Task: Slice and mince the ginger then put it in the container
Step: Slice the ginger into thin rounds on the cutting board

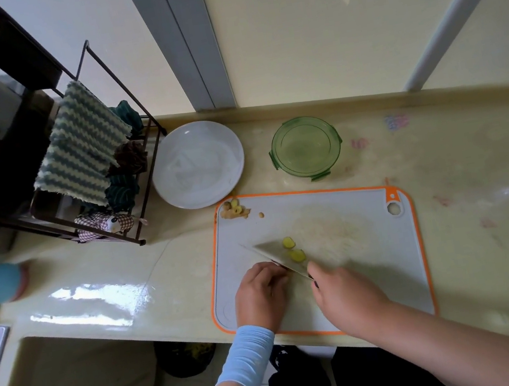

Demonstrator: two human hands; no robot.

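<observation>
right hand (342,293) grips knife (272,254), ginger slices (297,255) beside blade, frame centre; left hand (260,293) curled, grasp cannot tell.

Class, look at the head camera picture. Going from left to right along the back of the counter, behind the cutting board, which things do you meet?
In order: striped cloth → white plate → green container.

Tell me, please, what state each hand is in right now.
Left hand: curled beside the knife; holding what, cannot be told.
Right hand: holding the knife.
</observation>
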